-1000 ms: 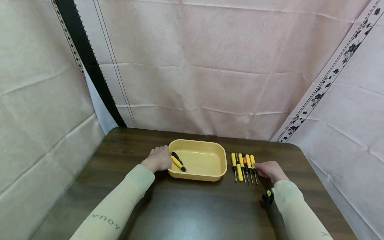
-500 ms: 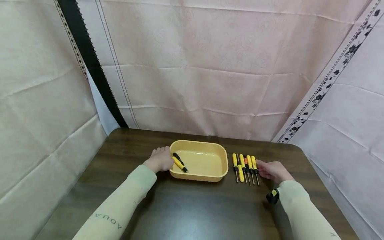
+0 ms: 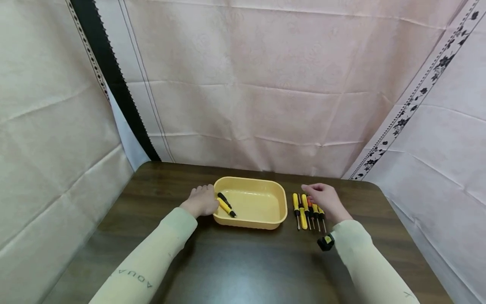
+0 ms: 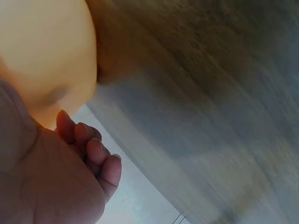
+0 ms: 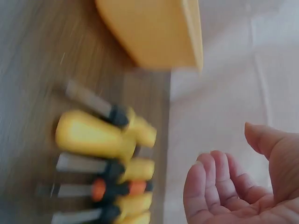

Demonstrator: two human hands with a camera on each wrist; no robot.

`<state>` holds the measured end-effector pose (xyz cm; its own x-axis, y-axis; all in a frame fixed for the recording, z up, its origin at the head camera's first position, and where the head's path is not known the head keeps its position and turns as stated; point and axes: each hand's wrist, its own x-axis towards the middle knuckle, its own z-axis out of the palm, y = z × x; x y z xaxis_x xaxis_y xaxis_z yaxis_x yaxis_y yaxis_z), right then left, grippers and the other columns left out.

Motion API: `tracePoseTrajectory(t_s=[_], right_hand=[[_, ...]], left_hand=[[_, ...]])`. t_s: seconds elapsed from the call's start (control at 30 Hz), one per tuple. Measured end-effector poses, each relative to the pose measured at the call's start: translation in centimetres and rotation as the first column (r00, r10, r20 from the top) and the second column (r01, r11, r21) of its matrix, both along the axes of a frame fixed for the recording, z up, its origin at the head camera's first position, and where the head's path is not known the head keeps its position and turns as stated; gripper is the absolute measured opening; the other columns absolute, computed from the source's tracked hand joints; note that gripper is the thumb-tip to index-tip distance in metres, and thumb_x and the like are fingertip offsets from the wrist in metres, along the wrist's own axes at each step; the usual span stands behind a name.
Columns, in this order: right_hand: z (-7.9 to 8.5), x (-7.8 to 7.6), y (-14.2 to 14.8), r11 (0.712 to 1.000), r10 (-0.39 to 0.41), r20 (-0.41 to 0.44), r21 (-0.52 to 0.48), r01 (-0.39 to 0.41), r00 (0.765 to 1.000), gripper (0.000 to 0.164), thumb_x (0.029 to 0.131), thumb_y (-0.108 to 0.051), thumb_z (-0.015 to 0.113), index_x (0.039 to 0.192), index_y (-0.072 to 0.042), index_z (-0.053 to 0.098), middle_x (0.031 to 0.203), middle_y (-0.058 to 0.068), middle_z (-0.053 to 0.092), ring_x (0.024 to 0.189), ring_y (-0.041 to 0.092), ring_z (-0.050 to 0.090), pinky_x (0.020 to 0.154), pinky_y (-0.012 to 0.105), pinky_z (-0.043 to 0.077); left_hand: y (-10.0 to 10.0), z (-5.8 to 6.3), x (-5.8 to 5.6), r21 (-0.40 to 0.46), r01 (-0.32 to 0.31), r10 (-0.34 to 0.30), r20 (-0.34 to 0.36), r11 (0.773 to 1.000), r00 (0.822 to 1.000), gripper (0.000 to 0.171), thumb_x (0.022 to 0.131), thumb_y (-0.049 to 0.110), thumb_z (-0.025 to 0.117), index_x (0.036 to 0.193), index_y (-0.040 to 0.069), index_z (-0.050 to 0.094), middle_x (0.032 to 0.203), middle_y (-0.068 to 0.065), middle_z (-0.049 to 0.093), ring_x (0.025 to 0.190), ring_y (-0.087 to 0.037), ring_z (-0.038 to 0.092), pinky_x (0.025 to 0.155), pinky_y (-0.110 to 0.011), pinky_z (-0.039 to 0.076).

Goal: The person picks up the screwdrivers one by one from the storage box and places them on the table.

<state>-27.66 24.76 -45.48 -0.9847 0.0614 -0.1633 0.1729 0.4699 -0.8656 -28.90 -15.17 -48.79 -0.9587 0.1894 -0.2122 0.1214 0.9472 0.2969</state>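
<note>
In the head view my left hand (image 3: pixel 201 201) grips the left end of a yellow plastic tray (image 3: pixel 265 226). The left wrist view shows its curled fingers (image 4: pixel 96 149) against the outside of the tray wall. A yellow-and-black screwdriver (image 3: pixel 225 206) and a thin black tool (image 3: pixel 222 197) lie inside at that end. My right hand (image 3: pixel 325 199) hovers over the handle ends of a row of screwdrivers (image 3: pixel 304 217), hiding some of them. Its fingers and thumb are apart with nothing between them in the right wrist view. Most handles are yellow and black; one is orange and black.
Everything stands on a dark wooden table (image 3: pixel 243 270). Pale cloth (image 3: pixel 265 105) hangs behind the far edge and on both sides. A small black device (image 3: pixel 325 242) sits at the right wrist.
My right hand has left the right side of the screwdriver row and moved up and left over the handle tops. My left hand and the tray have stayed put.
</note>
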Motion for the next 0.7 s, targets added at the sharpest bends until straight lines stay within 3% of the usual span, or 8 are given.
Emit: tracePoseTrajectory(t_s=[0.27, 0.47, 0.57, 0.7], right_hand=[[1.1, -0.7, -6.8, 0.996, 0.091, -0.068, -0.011, -0.092, 0.994, 0.04, 0.091, -0.036, 0.067, 0.112, -0.002, 0.065, 0.113, 0.018, 0.064, 0.098, 0.034, 0.064, 0.085, 0.042, 0.051], [0.3, -1.3, -11.6, 0.963, 0.254, -0.02, -0.09, -0.255, 0.967, 0.032, 0.091, -0.024, 0.069, 0.112, -0.001, 0.066, 0.11, 0.014, 0.066, 0.102, 0.039, 0.062, 0.088, 0.046, 0.049], [-0.4, -1.5, -14.1, 0.947, 0.308, 0.016, -0.104, -0.304, 0.951, 0.03, 0.09, -0.021, 0.07, 0.111, 0.0, 0.067, 0.107, 0.013, 0.066, 0.101, 0.039, 0.063, 0.087, 0.045, 0.05], [-1.4, -2.1, -16.8, 0.947, 0.317, 0.058, -0.073, -0.313, 0.947, 0.023, 0.088, -0.017, 0.071, 0.104, -0.001, 0.07, 0.098, 0.01, 0.068, 0.092, 0.031, 0.065, 0.082, 0.042, 0.053]], left_hand=[[-0.5, 0.2, -0.5, 0.032, 0.028, -0.028, -0.004, 0.999, 1.0, 0.064, 0.093, 0.039, 0.055, 0.137, -0.005, 0.04, 0.126, -0.018, 0.05, 0.108, -0.031, 0.045, 0.098, -0.049, 0.031], [-0.8, 0.4, -0.3, 0.049, 0.072, -0.071, -0.029, 0.996, 0.997, 0.054, 0.092, 0.036, 0.055, 0.128, -0.003, 0.047, 0.111, -0.013, 0.053, 0.096, -0.028, 0.046, 0.092, -0.047, 0.033], [-0.8, 0.1, 0.0, 0.046, 0.065, -0.065, -0.004, 0.997, 0.998, 0.054, 0.093, 0.034, 0.052, 0.132, -0.003, 0.044, 0.119, -0.013, 0.053, 0.102, -0.028, 0.046, 0.095, -0.047, 0.033], [-0.6, -0.4, 0.2, 0.043, 0.053, -0.054, 0.014, 0.998, 0.998, 0.056, 0.096, 0.033, 0.047, 0.138, -0.002, 0.04, 0.128, -0.013, 0.05, 0.109, -0.027, 0.045, 0.099, -0.046, 0.031]])
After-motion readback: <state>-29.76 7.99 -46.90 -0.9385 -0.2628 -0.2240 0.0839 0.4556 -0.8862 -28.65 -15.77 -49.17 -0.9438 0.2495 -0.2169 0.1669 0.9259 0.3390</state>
